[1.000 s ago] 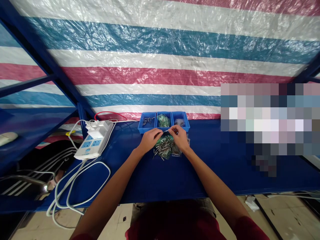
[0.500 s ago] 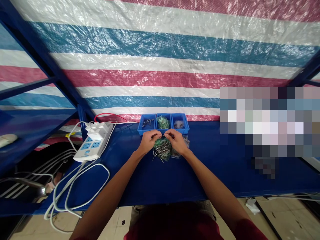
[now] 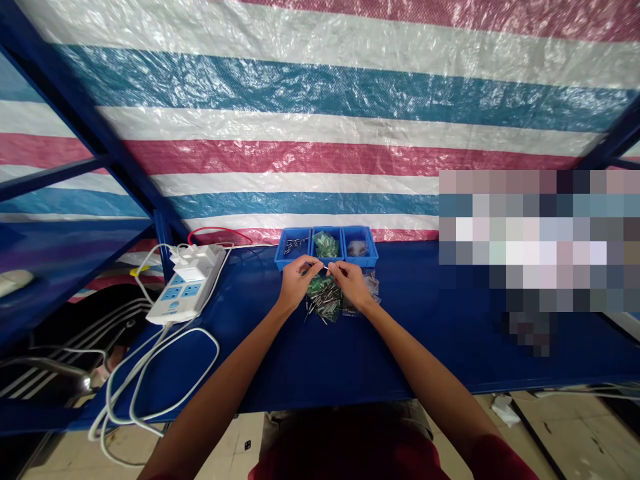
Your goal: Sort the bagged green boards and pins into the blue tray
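- From my remote seat I am seeing the slender piece (image 3: 326, 268) lying between the fingertips of my two hands, just in front of the middle bin (image 3: 327, 261), over the back half of the surface (image 3: 325, 373).
- My left hand (image 3: 297, 281) is pinching its left end, fingers closing narrowly; my right hand (image 3: 353, 283) is pinching its right end the same way.
- Both forearms are reaching forward from the front edge and angling inward, so the hands are almost meeting, the backs of both facing up.
- I am counting one slender piece between the hands and three blue bins in a row near the back edge.
- The left bin (image 3: 280, 263) is holding several thin dark pieces, too small for me to count; the middle one is holding green-tinted packing, and the right bin (image 3: 369, 261) something clear that I cannot identify.
- One heap of thin metal pieces (image 3: 325, 301) is lying on green plastic just below the hands, too tangled to count; clear bags (image 3: 371, 285) are lying beside it, partly behind my right hand.
- One white power strip (image 3: 185, 293) is resting toward the left edge, with plugs in its far end and pale cables (image 3: 150, 373) looping nearby.
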Action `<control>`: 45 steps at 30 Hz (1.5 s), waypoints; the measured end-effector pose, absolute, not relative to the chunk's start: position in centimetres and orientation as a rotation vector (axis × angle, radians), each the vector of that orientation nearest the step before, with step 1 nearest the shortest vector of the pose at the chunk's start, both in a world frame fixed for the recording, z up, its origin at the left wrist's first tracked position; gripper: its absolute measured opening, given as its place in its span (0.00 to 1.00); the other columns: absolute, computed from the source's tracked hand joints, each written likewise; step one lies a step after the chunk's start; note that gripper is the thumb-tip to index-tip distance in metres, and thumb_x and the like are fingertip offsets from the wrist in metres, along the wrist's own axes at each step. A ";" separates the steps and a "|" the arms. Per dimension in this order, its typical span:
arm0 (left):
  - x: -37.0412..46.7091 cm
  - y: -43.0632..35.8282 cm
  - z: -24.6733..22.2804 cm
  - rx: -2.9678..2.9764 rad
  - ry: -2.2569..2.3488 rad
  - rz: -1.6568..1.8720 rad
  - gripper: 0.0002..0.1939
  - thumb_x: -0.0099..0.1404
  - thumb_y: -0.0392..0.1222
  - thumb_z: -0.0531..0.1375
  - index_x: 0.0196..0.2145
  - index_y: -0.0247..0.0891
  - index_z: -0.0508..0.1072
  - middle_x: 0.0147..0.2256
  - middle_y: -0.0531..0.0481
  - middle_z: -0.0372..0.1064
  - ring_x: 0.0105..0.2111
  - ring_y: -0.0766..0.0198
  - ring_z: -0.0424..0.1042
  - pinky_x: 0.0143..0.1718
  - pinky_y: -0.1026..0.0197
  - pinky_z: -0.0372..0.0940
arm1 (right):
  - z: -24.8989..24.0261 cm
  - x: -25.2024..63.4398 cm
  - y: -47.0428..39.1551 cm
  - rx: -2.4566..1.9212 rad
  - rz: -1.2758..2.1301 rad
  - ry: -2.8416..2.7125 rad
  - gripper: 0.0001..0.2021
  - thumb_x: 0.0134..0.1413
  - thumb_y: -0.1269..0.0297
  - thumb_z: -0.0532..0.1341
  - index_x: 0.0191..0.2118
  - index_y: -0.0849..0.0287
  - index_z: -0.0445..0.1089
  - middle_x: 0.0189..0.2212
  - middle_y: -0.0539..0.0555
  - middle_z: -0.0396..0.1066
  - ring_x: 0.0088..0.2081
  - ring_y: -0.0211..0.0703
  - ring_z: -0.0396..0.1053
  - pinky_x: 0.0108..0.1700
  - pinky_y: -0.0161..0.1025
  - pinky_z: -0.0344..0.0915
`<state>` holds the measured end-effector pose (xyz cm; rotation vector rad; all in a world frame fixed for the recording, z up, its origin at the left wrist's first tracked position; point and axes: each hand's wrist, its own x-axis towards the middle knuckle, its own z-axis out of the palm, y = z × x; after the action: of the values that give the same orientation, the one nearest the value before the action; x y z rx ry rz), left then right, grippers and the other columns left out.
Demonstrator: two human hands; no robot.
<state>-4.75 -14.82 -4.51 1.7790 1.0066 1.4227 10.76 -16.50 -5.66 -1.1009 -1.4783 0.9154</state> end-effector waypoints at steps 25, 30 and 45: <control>-6.3 -14.2 -4.6 2.312 1.180 1.200 0.15 0.68 0.53 0.55 0.41 0.40 0.73 0.26 0.53 0.72 0.27 0.65 0.70 0.33 0.64 0.64 | -4.6 11.4 -17.0 -1.217 0.744 -1.482 0.19 0.59 0.50 0.53 0.27 0.59 0.70 0.19 0.47 0.60 0.24 0.37 0.57 0.29 0.35 0.53; -6.3 -14.2 -4.6 2.290 1.151 1.143 0.14 0.66 0.52 0.59 0.42 0.40 0.71 0.23 0.57 0.69 0.25 0.67 0.68 0.31 0.65 0.62 | -4.8 11.3 -16.9 -1.155 0.781 -1.650 0.18 0.58 0.51 0.55 0.29 0.59 0.71 0.24 0.50 0.66 0.27 0.38 0.60 0.31 0.36 0.55; -6.4 -14.2 -4.0 2.330 0.966 1.151 0.18 0.68 0.52 0.55 0.28 0.37 0.73 0.27 0.49 0.74 0.27 0.64 0.70 0.33 0.62 0.63 | -5.4 11.6 -16.3 -1.087 0.871 -1.485 0.17 0.54 0.49 0.57 0.28 0.59 0.68 0.21 0.48 0.61 0.25 0.36 0.57 0.29 0.35 0.55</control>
<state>-6.43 -14.20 -3.99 2.3302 0.9665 1.1509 11.64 -16.32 -5.40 -1.0871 -1.4855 0.8713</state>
